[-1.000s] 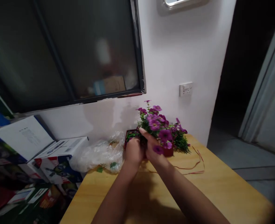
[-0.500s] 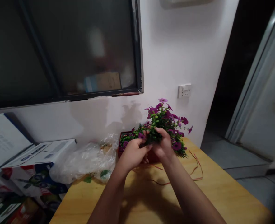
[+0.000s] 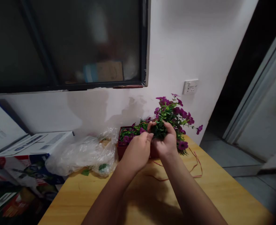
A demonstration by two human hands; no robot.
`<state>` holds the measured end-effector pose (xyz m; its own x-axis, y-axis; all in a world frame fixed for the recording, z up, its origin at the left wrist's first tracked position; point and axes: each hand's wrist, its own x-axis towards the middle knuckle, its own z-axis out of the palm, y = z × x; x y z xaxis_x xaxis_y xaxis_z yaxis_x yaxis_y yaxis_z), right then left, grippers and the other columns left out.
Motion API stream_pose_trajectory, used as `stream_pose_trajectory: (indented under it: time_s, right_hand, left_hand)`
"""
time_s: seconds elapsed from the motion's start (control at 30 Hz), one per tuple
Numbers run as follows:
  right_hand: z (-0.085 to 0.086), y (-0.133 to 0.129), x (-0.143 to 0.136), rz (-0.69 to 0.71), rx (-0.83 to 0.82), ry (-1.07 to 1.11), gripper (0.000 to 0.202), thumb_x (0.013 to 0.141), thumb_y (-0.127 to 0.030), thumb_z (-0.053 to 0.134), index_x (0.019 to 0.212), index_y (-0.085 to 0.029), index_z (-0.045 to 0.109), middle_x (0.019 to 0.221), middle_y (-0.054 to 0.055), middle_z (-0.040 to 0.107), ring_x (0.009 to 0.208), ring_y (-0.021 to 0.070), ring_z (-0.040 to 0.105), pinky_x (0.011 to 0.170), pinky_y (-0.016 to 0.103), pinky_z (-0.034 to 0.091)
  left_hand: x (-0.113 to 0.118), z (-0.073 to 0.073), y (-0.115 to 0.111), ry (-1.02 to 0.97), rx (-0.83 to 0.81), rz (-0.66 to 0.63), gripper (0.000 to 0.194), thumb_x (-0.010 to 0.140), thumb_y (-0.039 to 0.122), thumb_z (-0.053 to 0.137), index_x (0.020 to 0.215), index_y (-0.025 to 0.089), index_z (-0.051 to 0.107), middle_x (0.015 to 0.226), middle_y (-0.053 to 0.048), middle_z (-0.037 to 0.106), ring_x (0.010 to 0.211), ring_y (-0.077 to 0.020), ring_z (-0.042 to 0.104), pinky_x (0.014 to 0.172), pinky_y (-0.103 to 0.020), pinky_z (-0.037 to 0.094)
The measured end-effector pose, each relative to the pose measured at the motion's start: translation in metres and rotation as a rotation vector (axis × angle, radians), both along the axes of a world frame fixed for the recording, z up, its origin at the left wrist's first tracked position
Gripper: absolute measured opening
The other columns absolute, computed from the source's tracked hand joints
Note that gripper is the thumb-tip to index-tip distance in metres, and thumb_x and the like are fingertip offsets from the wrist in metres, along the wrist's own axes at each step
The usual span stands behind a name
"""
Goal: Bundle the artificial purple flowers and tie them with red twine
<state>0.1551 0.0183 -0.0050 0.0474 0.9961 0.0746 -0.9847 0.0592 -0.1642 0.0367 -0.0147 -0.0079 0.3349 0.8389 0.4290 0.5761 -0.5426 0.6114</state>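
Observation:
A bunch of purple flowers with green leaves point(image 3: 169, 109) is wrapped in the fingers of my right hand point(image 3: 166, 142), its blooms leaning up and to the right. Against the lower left side of this bunch, my left hand point(image 3: 138, 150) is closed in a pinch; what lies between its fingertips is hidden. Behind my hands stands a red box point(image 3: 121, 152) filled with greenery and more purple flowers point(image 3: 126, 139). My forearms and hands cover much of the box's front.
A crumpled clear plastic bag point(image 3: 81, 156) lies left of the box, with loose green leaves near it. Thin reddish string point(image 3: 196, 165) curls on the wooden table point(image 3: 213, 190). Cartons point(image 3: 35, 147) are stacked at the left. A socket point(image 3: 190, 87) is on the wall.
My view has shifted slightly. The flower bunch has turned a little to the right in my right hand, and my left hand has rolled so its back faces up more.

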Motion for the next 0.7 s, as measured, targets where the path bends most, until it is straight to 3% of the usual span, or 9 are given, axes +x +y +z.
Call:
stream_pose_trajectory:
  time_s: [0.07, 0.2, 0.37, 0.5, 0.57, 0.7]
  right_hand:
    - [0.007, -0.009, 0.002, 0.000, -0.054, 0.048, 0.004, 0.071, -0.015, 0.062, 0.074, -0.017, 0.059, 0.069, 0.001, 0.064, 0.067, 0.0109, 0.063, 0.072, 0.024, 0.060]
    - [0.019, -0.032, 0.006, -0.029, -0.079, 0.079, 0.008, 0.071, -0.018, 0.064, 0.079, -0.019, 0.059, 0.074, 0.000, 0.065, 0.071, 0.0121, 0.065, 0.071, 0.025, 0.060]
    - [0.017, -0.046, 0.008, -0.052, -0.080, 0.001, 0.008, 0.075, -0.025, 0.067, 0.075, -0.022, 0.060, 0.069, -0.002, 0.065, 0.068, 0.0116, 0.064, 0.068, 0.025, 0.060]
    - [0.007, -0.037, 0.011, 0.013, 0.016, -0.126, 0.011, 0.077, -0.031, 0.067, 0.072, -0.022, 0.061, 0.068, -0.001, 0.066, 0.065, 0.0141, 0.064, 0.061, 0.028, 0.059]
    - [0.006, -0.032, 0.010, 0.014, 0.006, -0.145, 0.010, 0.077, -0.030, 0.067, 0.072, -0.022, 0.062, 0.067, -0.001, 0.067, 0.065, 0.0141, 0.064, 0.062, 0.028, 0.059]
    - [0.013, -0.037, 0.005, -0.023, 0.049, -0.234, 0.012, 0.077, -0.032, 0.071, 0.079, -0.021, 0.066, 0.078, 0.000, 0.071, 0.079, 0.0153, 0.068, 0.079, 0.030, 0.059]
  left_hand:
    - [0.006, -0.001, -0.003, 0.110, 0.160, 0.091, 0.034, 0.102, 0.036, 0.029, 0.088, 0.019, 0.055, 0.087, -0.010, 0.070, 0.082, -0.0254, 0.068, 0.065, -0.033, 0.046]
    - [0.011, -0.005, -0.006, 0.259, 0.371, 0.175, 0.038, 0.103, 0.034, 0.024, 0.089, 0.017, 0.055, 0.082, -0.010, 0.068, 0.075, -0.0246, 0.066, 0.062, -0.033, 0.044]
    - [0.000, -0.005, -0.002, 0.371, 0.596, -0.019, 0.034, 0.103, 0.034, 0.029, 0.088, 0.017, 0.055, 0.080, -0.009, 0.066, 0.076, -0.0225, 0.064, 0.065, -0.032, 0.046]
    - [-0.007, -0.006, 0.004, 0.487, 0.631, -0.045, 0.019, 0.098, 0.019, 0.039, 0.090, 0.016, 0.056, 0.082, -0.008, 0.066, 0.075, -0.0225, 0.063, 0.064, -0.032, 0.047]
    - [-0.007, -0.007, 0.006, 0.518, 0.629, -0.035, 0.019, 0.099, 0.020, 0.039, 0.091, 0.016, 0.056, 0.082, -0.008, 0.066, 0.074, -0.0233, 0.063, 0.063, -0.033, 0.047]
    - [-0.008, -0.004, 0.006, 0.337, 0.576, 0.031, 0.029, 0.101, 0.029, 0.035, 0.085, 0.017, 0.056, 0.078, -0.008, 0.067, 0.071, -0.0225, 0.064, 0.064, -0.032, 0.045]
